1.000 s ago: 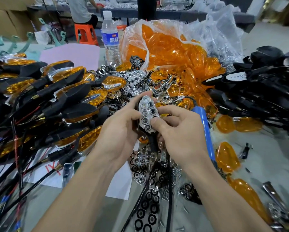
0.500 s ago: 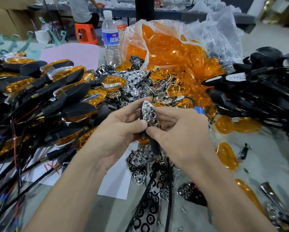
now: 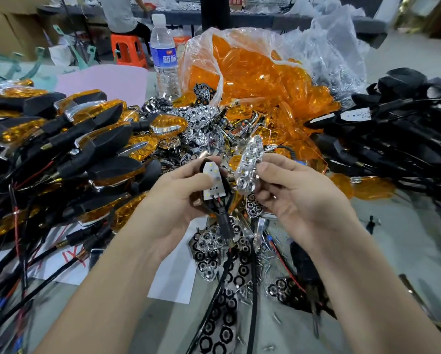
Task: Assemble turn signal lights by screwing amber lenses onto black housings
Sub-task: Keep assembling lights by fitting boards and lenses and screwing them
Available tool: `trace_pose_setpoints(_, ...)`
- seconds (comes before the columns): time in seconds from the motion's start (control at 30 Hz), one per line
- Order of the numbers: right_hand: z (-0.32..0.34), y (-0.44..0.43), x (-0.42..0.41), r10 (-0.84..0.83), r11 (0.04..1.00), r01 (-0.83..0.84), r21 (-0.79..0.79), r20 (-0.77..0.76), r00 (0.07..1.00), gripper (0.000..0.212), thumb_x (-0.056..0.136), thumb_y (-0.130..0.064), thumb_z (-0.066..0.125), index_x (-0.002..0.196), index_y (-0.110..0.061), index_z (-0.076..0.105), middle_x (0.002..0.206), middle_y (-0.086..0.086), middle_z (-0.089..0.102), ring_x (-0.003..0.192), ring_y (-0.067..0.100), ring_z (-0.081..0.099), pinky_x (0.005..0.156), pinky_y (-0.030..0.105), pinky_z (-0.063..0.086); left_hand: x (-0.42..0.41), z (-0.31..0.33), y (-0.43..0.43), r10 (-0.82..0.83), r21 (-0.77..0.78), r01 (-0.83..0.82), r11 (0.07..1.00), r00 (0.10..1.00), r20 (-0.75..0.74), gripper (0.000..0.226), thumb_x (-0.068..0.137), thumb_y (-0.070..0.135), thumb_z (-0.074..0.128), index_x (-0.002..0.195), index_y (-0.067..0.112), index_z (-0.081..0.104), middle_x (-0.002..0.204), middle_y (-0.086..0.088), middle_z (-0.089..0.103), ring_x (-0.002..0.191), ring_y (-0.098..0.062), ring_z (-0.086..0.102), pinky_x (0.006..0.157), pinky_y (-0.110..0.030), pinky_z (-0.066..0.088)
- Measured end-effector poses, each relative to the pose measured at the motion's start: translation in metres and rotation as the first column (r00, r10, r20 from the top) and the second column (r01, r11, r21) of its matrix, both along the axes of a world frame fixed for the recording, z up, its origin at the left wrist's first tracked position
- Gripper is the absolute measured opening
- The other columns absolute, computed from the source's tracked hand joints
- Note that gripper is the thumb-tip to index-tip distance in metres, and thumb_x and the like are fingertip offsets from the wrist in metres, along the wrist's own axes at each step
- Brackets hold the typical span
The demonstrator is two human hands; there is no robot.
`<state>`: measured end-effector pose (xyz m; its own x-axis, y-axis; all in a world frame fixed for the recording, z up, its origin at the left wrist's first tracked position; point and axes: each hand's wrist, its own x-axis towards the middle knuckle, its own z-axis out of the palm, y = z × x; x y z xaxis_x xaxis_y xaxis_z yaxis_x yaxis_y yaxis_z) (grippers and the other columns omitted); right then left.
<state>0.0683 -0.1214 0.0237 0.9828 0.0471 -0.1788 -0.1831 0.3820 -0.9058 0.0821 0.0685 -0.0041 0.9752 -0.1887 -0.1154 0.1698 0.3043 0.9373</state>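
Housing [image 3: 214, 183], its white inside laid bare, sits pinched in my left hand [image 3: 178, 200]. My right hand [image 3: 298, 198] grips the chrome reflector [image 3: 250, 164], which was seated on it a second ago and is now lifted off, just beside. I judge it must reseat before any lens goes on. Spare reflectors [image 3: 209, 244] and loose screws [image 3: 264, 260] clutter the table [image 3: 393, 251] under my wrists. Finished lights [image 3: 94, 123] pile left, bare housings [image 3: 398, 129] right. Amber lenses [image 3: 255, 72] wait bagged beyond, beside a bottle [image 3: 163, 54].
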Motion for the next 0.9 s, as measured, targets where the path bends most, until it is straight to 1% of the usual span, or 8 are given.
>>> trace_pose_setpoints(0.07, -0.002, -0.001, 0.001, -0.014, 0.999, 0.014, -0.038, -0.004, 1.000, 0.014, 0.086, -0.001, 0.070, 0.094, -0.011, 0.068, 0.066, 0.000, 0.064, 0.059, 0.013, 0.055, 0.054, 0.023, 0.040, -0.001, -0.001, -0.001, 0.079, 0.093, -0.083, 0.992, 0.996, 0.044, 0.023, 0.098, 0.004, 0.062, 0.102, 0.017, 0.080, 0.100, -0.004, 0.078, 0.085, -0.017, 0.074, 0.061, -0.031, 0.058)
trace_pose_setpoints(0.17, -0.005, 0.000, 0.001, -0.013, 0.999, 0.013, -0.050, -0.001, 1.000, 0.013, 0.090, 0.001, 0.067, 0.092, -0.012, 0.068, 0.065, 0.000, 0.063, 0.056, 0.012, 0.053, 0.050, 0.021, 0.040, -0.002, -0.002, 0.000, 0.148, 0.146, -0.161, 0.976, 0.984, 0.096, 0.027, 0.097, 0.002, 0.064, 0.089, 0.020, 0.083, 0.095, -0.007, 0.080, 0.081, -0.016, 0.075, 0.060, -0.027, 0.058)
trace_pose_setpoints(0.33, -0.006, 0.004, 0.000, 0.016, 0.999, -0.015, -0.050, 0.017, 1.000, 0.013, 0.086, 0.002, 0.071, 0.089, -0.011, 0.068, 0.065, 0.002, 0.065, 0.055, 0.012, 0.054, 0.047, 0.019, 0.041, -0.004, 0.001, -0.004, 0.164, 0.125, -0.177, 0.976, 0.981, 0.108, 0.028, 0.097, -0.005, 0.057, 0.092, 0.012, 0.078, 0.080, -0.002, 0.077, 0.067, -0.012, 0.071, 0.055, -0.024, 0.057)
trace_pose_setpoints(0.4, -0.005, 0.005, -0.001, 0.067, 0.992, -0.061, -0.111, 0.053, 0.996, 0.015, 0.085, 0.005, 0.071, 0.086, -0.010, 0.070, 0.066, 0.004, 0.066, 0.054, 0.013, 0.055, 0.046, 0.019, 0.041, -0.006, 0.002, -0.006, 0.160, 0.128, -0.174, 0.976, 0.981, 0.109, 0.027, 0.097, -0.004, 0.057, 0.089, 0.011, 0.078, 0.073, -0.001, 0.072, 0.060, -0.013, 0.064, 0.053, -0.024, 0.055)
trace_pose_setpoints(0.53, -0.005, 0.013, -0.005, 0.187, 0.960, -0.149, -0.238, 0.147, 0.971, 0.020, 0.085, 0.008, 0.074, 0.080, -0.012, 0.074, 0.067, 0.009, 0.068, 0.052, 0.015, 0.057, 0.045, 0.020, 0.043, -0.005, 0.003, -0.008, 0.211, 0.143, -0.220, 0.965, 0.975, 0.074, 0.031, 0.098, 0.002, 0.058, 0.083, 0.017, 0.081, 0.075, -0.010, 0.069, 0.059, -0.018, 0.060, 0.049, -0.026, 0.052)
trace_pose_setpoints(0.7, -0.012, 0.019, -0.005, 0.138, 0.940, -0.053, -0.337, 0.234, 0.962, 0.024, 0.084, 0.006, 0.078, 0.073, -0.016, 0.077, 0.063, 0.013, 0.067, 0.053, 0.021, 0.057, 0.044, 0.024, 0.044, -0.006, 0.003, -0.011, 0.215, 0.147, -0.225, 0.963, 0.973, 0.085, 0.020, 0.101, 0.013, 0.064, 0.091, 0.016, 0.081, 0.074, -0.007, 0.074, 0.055, -0.013, 0.062, 0.048, -0.024, 0.051)
trace_pose_setpoints(0.8, -0.013, 0.021, -0.006, 0.103, 0.921, 0.000, -0.389, 0.245, 0.964, 0.014, 0.076, -0.006, 0.083, 0.075, -0.019, 0.080, 0.062, 0.008, 0.070, 0.052, 0.018, 0.060, 0.046, 0.024, 0.047, -0.005, 0.002, -0.011, 0.219, 0.169, -0.230, 0.958, 0.972, 0.082, 0.023, 0.102, 0.011, 0.061, 0.090, 0.015, 0.081, 0.076, -0.008, 0.074, 0.058, -0.014, 0.062, 0.049, -0.025, 0.052)
trace_pose_setpoints(0.9, -0.014, 0.026, -0.007, 0.031, 0.825, 0.146, -0.546, 0.302, 0.953, 0.016, 0.072, -0.018, 0.085, 0.079, -0.032, 0.081, 0.069, -0.002, 0.076, 0.062, 0.016, 0.070, 0.060, 0.040, 0.060, -0.005, 0.002, -0.011, 0.193, 0.198, -0.212, 0.957, 0.975, 0.110, 0.030, 0.101, 0.010, 0.059, 0.083, 0.019, 0.081, 0.073, -0.005, 0.072, 0.059, -0.014, 0.061, 0.050, -0.026, 0.052)
